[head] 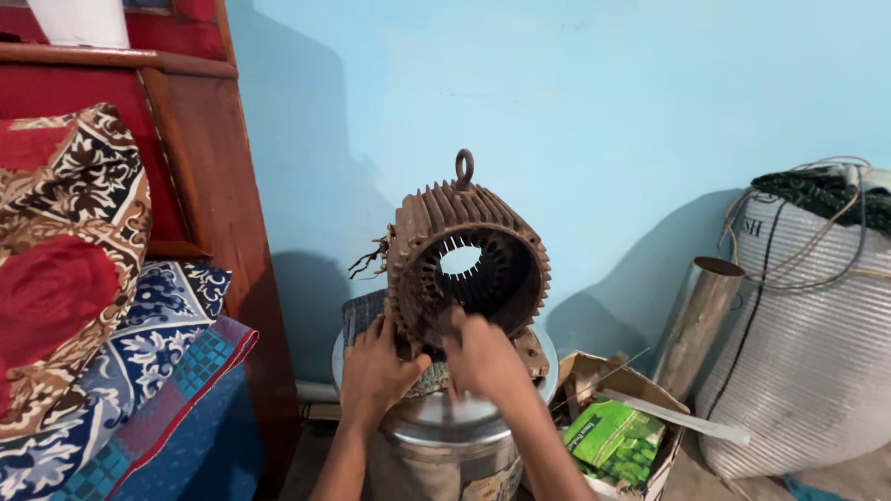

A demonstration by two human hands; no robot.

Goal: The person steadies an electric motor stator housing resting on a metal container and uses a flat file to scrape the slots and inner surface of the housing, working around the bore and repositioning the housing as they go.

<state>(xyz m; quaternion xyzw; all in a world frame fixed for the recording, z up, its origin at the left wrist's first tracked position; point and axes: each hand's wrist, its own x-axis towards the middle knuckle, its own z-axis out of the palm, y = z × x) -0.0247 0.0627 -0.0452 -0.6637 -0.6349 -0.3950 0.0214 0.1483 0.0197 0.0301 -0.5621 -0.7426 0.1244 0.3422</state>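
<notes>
Because the stator (467, 264) stands on edge with its bore facing you, both of your hands sit low at its near rim to keep it from rolling or tipping. Your left hand (376, 368) has its grip closed loosely on the lower left edge of the stator, fingers spread up against the finned shell. Your right hand (484, 357) presses on the lower rim just right of the left one, fingertips hooked at the edge of the bore; you can see the fingers curled, but whether they pinch anything small is hidden.

The stator is a rusty brown, ribbed casing with a lifting eye (463, 168) on top and frayed wires (370, 257) sticking out of its left side. It rests on a dark cloth (360, 313) spread over the lid of a steel drum (445, 436), which serves as a stand directly beneath it.

Right of the stator, down low, an open carton (620, 429) holds a green packet. Farther right a metal pipe (702, 315) leans against a white woven sack (807, 353) draped with wire. Left of the stator stands a wooden frame (218, 204), with patterned quilts (83, 297) stacked beyond it. Behind the stator is a pale blue wall (594, 111).
</notes>
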